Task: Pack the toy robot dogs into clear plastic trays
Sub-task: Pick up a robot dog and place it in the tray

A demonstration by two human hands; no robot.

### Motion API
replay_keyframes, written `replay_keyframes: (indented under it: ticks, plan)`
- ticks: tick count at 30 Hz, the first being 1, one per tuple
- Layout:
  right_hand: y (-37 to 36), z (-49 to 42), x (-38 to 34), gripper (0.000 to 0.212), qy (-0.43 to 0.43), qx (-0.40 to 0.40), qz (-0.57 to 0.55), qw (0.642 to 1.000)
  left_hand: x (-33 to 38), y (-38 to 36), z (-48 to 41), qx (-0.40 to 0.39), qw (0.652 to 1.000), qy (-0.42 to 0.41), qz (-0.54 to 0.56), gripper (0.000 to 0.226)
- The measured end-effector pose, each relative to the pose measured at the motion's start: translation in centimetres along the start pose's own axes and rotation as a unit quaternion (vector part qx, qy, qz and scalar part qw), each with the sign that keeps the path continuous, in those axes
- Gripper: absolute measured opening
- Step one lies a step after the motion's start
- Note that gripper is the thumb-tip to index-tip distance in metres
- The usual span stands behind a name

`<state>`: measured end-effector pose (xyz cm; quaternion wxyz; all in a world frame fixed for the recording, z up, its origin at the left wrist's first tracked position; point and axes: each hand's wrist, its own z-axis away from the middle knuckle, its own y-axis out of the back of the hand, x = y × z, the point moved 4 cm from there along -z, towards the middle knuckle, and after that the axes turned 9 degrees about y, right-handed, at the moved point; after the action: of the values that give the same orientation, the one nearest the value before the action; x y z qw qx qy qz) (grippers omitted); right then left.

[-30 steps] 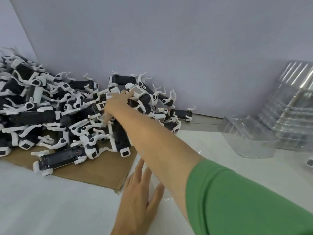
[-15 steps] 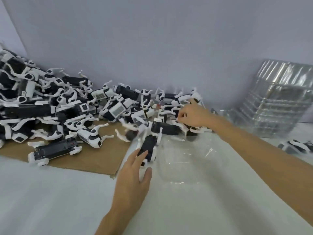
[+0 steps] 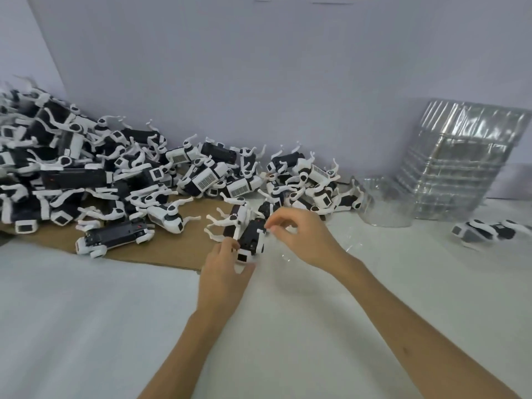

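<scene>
Black-and-white plastic fills the left, where a pile (image 3: pixel 86 174) of toy dogs slumps against the wall (image 3: pixel 259 82) and thins out along it towards the middle; brown cardboard (image 3: pixel 178 251) lies under the pile's near edge on the white table (image 3: pixel 86 326); a lone dog (image 3: pixel 115 239) lies flat near the cardboard's front edge, apart from the heap.

At the cardboard's right corner the left hand (image 3: pixel 224 275) grips the near end of the held dog (image 3: pixel 251 240), fingers curled over it and thumb beneath; the right hand (image 3: pixel 302 240) is curled just beside the dog's far end, thumb and forefinger meeting there; whether they nip the dog or clear plastic I cannot tell. A faint tray (image 3: pixel 285 258) glints on the table under that hand.

Further right a loose tray (image 3: pixel 383 205) leans at the wall's foot, touching a tall stack (image 3: pixel 460 168) of trays; two dogs (image 3: pixel 486 231) lie near the right edge, blurred.
</scene>
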<state>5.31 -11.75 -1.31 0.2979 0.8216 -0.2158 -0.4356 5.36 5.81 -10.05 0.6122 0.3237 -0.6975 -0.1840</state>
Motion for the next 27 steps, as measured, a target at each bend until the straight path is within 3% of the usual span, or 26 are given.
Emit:
replay_keyframes:
  ticks: [2, 5, 8, 12, 15, 17, 21, 24, 27]
  plan:
    - [-0.5, 1.3, -0.8, 0.016, 0.035, 0.029, 0.015, 0.999, 0.1, 0.0, 0.1, 0.006, 1.000, 0.003, -0.003, 0.040]
    - [0.0, 3.2, -1.2, 0.016, 0.082, 0.098, 0.066, 0.990, 0.5, -0.4, 0.1, -0.003, 0.998, -0.020, -0.065, 0.061]
    - [0.4, 4.8, -0.9, 0.015, 0.094, 0.170, 0.087, 0.977, 0.4, -0.4, 0.0, 0.000, 0.995, -0.023, -0.093, 0.057]
    - [0.3, 5.7, -0.8, 0.015, 0.079, 0.227, 0.082, 0.967, 0.3, 0.0, -0.3, 0.040, 0.999, -0.011, 0.031, 0.049]
    - [0.6, 6.0, -0.8, 0.017, 0.089, 0.257, 0.083, 0.959, -0.1, 1.1, -0.5, 0.083, 0.985, 0.052, 0.142, 0.037]
    - [0.7, 6.2, -0.7, 0.018, 0.095, 0.267, 0.082, 0.955, -0.4, 1.6, -0.6, 0.085, 0.965, 0.088, 0.231, 0.033]
    - [0.8, 6.2, -1.3, 0.029, 0.126, 0.266, 0.089, 0.952, -0.2, 2.5, -0.5, 0.047, 0.874, 0.156, 0.458, 0.024]
    - [0.4, 5.9, -2.1, 0.051, 0.166, 0.240, 0.146, 0.945, 0.8, 3.1, -0.3, -0.016, 0.821, 0.175, 0.543, 0.026]
    - [-0.1, 5.7, -2.7, 0.073, 0.188, 0.195, 0.223, 0.936, 2.2, 2.9, 0.4, -0.090, 0.794, 0.169, 0.577, 0.035]
